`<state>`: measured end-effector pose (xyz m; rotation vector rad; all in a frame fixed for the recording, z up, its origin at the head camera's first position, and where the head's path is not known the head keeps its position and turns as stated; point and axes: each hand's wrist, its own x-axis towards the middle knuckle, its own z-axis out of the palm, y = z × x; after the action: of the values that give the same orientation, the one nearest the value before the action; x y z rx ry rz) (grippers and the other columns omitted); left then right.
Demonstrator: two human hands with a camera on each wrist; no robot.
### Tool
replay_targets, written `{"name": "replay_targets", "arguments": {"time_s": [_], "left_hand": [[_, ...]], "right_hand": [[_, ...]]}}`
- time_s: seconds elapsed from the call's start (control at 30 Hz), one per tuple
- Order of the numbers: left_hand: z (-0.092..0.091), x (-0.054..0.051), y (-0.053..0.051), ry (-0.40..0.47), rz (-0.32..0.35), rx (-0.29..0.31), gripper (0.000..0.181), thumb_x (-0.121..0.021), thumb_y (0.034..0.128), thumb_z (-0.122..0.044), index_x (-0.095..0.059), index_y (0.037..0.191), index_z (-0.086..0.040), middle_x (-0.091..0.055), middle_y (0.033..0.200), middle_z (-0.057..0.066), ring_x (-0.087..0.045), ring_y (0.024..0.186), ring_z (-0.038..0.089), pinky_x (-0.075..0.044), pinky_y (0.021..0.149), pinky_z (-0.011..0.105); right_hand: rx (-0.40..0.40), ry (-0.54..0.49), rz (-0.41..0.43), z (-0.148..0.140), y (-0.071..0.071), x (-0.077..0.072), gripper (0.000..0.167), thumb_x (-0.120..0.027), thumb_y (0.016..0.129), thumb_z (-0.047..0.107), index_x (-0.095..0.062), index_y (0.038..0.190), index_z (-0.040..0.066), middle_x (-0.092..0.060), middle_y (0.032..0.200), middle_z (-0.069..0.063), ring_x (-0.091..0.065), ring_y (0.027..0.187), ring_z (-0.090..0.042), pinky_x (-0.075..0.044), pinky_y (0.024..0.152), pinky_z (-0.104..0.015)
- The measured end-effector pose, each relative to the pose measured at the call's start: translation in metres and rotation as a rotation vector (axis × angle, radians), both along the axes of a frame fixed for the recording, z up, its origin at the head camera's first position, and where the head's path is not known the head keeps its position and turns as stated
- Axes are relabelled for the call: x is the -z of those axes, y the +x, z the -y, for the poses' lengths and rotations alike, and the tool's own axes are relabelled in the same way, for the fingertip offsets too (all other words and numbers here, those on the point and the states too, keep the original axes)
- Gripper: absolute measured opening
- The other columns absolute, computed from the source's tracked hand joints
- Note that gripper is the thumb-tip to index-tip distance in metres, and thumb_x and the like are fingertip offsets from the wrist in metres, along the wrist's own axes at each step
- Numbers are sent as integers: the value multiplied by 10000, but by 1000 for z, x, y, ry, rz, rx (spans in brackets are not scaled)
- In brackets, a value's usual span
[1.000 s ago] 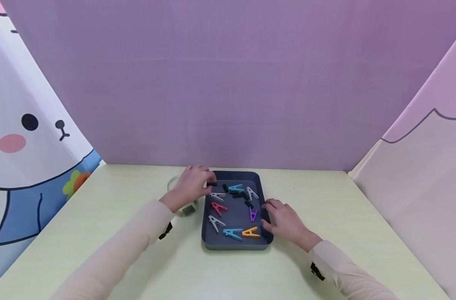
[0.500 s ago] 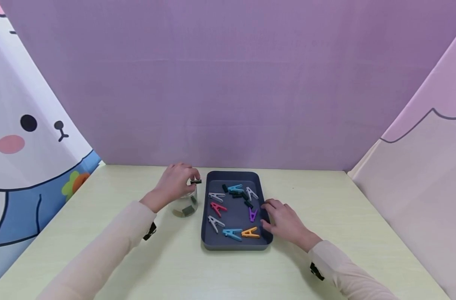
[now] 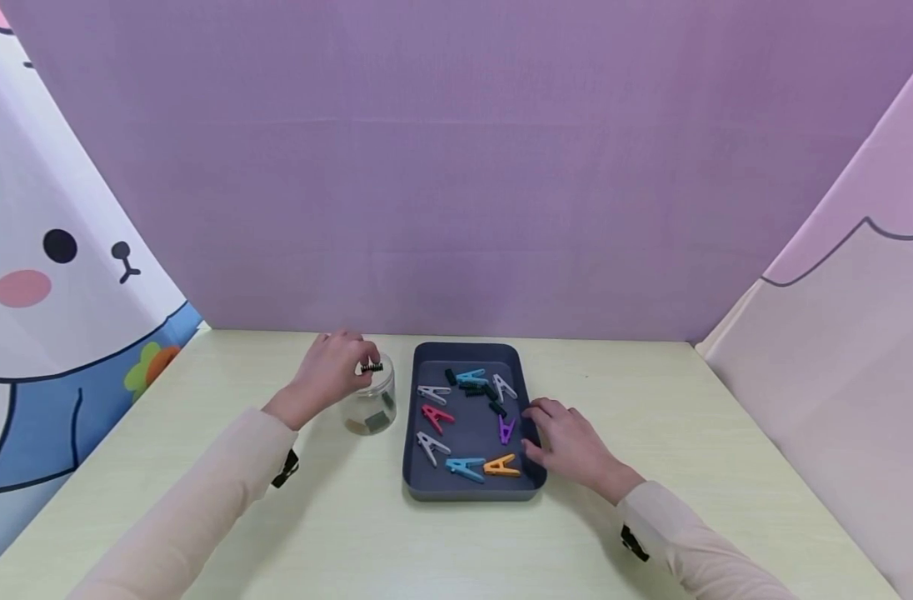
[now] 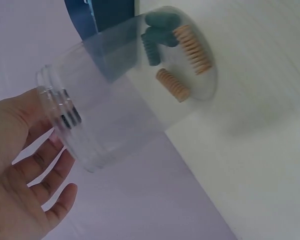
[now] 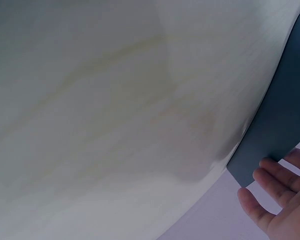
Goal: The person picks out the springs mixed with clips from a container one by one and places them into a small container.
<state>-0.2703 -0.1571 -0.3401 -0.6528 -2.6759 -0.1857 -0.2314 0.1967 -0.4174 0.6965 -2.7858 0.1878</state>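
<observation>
My left hand (image 3: 329,371) pinches a small dark spring (image 3: 371,367) between thumb and fingers, over the mouth of a clear jar (image 3: 381,392). In the left wrist view that spring (image 4: 71,116) shows through the jar's rim. Several springs lie at the jar bottom, dark green ones (image 4: 162,20) and orange ones (image 4: 192,49). My right hand (image 3: 572,442), fingers relaxed, rests against the right side of a dark grey tray (image 3: 464,493). Several dark springs (image 3: 490,390) lie in the tray's upper part.
Around the springs in the tray lie clips: white (image 3: 431,446), red (image 3: 436,417), purple (image 3: 506,429), blue (image 3: 466,468) and orange (image 3: 501,465). The tray stands just right of the jar on a pale table (image 3: 456,550). A purple cloth (image 3: 456,208) hangs behind.
My left hand has carried the spring left from the tray's upper left edge to above the jar. The right hand has stayed at the tray's side.
</observation>
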Motion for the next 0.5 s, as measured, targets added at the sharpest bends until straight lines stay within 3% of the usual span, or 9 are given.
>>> {"name": "replay_targets", "arguments": {"time_s": [0.5], "left_hand": [[3,8,-7,18,53,-22,154,-696,717,-126,-693,871,-132,-663,770,9,-548,792,254,-421,705,453]], "right_hand": [[-12,-1,-17,0,-1,1,437,-654,789,366,-606,1104,68,-563,1181,-95,-532,1093,-236,-469,847,-434]]}}
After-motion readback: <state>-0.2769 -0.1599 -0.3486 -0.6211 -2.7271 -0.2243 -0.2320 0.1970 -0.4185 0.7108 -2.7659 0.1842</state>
